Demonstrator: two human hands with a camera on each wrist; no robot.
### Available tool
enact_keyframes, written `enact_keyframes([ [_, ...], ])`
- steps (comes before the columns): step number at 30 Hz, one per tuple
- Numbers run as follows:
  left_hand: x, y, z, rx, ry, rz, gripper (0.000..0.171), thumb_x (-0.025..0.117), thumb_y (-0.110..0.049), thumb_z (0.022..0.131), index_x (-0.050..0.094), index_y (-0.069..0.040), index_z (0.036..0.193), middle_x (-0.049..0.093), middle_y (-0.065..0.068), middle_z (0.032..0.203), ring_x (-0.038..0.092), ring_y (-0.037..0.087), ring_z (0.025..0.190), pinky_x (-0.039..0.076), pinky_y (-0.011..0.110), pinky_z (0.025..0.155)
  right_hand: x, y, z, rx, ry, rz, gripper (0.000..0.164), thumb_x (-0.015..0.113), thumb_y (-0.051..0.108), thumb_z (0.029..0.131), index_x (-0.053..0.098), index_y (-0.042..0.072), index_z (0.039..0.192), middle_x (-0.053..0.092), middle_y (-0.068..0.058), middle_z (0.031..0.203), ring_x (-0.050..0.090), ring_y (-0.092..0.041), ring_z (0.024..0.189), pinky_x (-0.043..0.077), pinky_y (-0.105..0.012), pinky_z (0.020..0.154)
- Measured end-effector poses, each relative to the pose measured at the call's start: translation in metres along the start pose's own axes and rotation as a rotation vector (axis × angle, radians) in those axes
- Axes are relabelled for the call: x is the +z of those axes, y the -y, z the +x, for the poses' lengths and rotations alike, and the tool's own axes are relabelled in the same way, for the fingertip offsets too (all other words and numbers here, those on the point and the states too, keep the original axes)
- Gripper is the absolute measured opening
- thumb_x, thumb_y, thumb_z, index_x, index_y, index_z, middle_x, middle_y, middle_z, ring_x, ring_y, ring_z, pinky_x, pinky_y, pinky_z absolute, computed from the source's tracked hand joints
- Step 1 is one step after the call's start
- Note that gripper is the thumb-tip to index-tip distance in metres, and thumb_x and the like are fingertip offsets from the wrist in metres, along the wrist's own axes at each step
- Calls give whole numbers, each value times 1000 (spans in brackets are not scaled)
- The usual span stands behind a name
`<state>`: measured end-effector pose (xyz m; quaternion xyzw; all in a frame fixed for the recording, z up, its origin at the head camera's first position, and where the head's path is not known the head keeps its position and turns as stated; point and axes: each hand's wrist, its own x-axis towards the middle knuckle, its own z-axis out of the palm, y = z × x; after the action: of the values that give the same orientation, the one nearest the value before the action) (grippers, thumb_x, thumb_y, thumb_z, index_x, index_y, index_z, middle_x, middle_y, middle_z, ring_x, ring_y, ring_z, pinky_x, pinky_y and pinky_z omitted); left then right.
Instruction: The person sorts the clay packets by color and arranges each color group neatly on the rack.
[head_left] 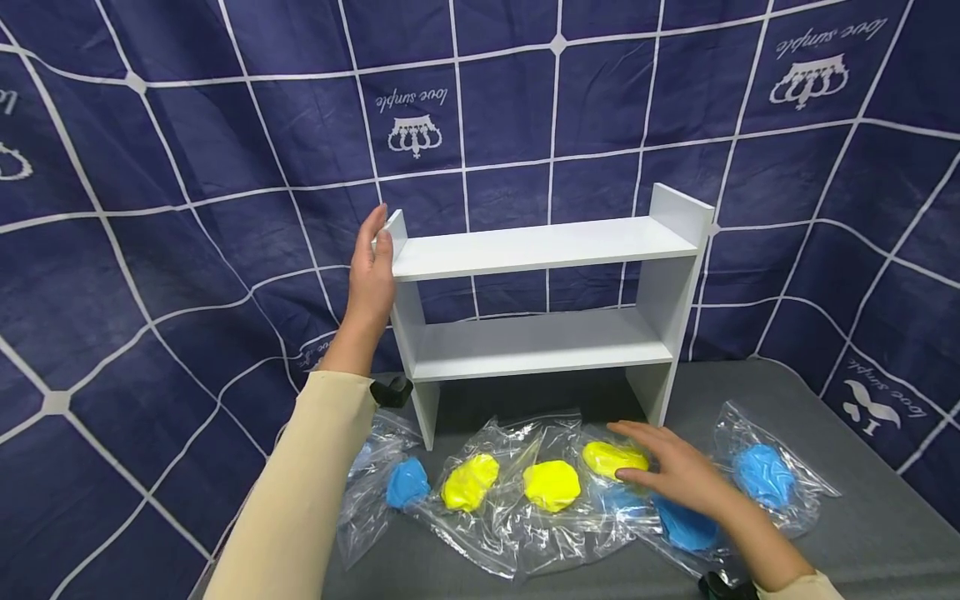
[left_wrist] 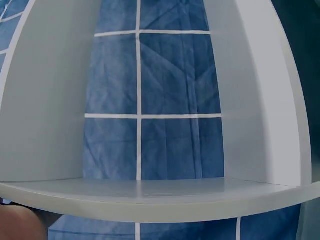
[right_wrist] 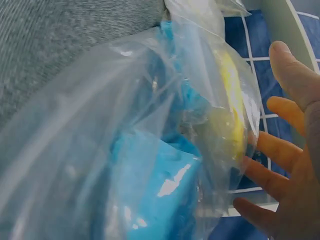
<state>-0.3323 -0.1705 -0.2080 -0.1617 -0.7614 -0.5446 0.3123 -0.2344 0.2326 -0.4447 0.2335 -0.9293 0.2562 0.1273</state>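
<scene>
On the grey table [head_left: 862,533]: white shelf [head_left: 540,346], upright, touched by left hand [head_left: 371,279], fingers straight; yellow lump [head_left: 609,458] in clear bag [right_wrist: 215,165], flanked by right hand [head_left: 678,471], fingers spread; shelf could be tipped by one-sided push; bag torn by snagging.

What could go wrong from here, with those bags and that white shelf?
The clear bags overlap, so lifting one might drag a neighbour along. The right hand is by a yellow lump with a blue lump close by, so it might catch the wrong bag. The left hand is at the side of the white shelf; a push could shift or tip it.
</scene>
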Motion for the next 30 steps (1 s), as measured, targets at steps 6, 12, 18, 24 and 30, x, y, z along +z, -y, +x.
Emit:
enact_keyframes([
  [6,11,19,11,36,-91,-114,43,35,-31,109,53,-9,141,44,6,156,36,17,148,24,33,123,5,-3,-1,18,19,-1,69,71,52,87,50,22,146,54,-15,147,49,-51,130,42,-76,92],
  [12,14,23,10,55,-108,-124,41,32,-31,109,55,-3,129,43,3,158,31,14,151,22,31,124,10,-4,-1,8,20,-6,70,73,50,86,52,18,145,54,-17,145,50,-51,128,44,-75,90],
  [18,11,27,7,89,-96,-114,37,30,-30,110,53,-4,124,42,4,158,30,15,151,20,31,125,15,-7,-1,19,24,-29,71,78,46,81,55,17,142,59,-16,141,54,-47,124,48,-69,89],
  [24,12,31,6,128,-92,-130,33,29,-23,110,51,-2,123,43,8,156,30,16,151,20,30,124,21,-10,-1,6,19,-35,69,78,46,81,59,15,139,66,-9,135,59,-38,117,51,-59,92],
  [30,13,32,6,164,-83,-164,32,27,-15,109,48,5,124,43,12,155,28,20,152,17,31,125,25,-13,-1,-2,14,-53,67,79,47,80,61,18,137,71,-6,124,60,-27,106,52,-48,85],
])
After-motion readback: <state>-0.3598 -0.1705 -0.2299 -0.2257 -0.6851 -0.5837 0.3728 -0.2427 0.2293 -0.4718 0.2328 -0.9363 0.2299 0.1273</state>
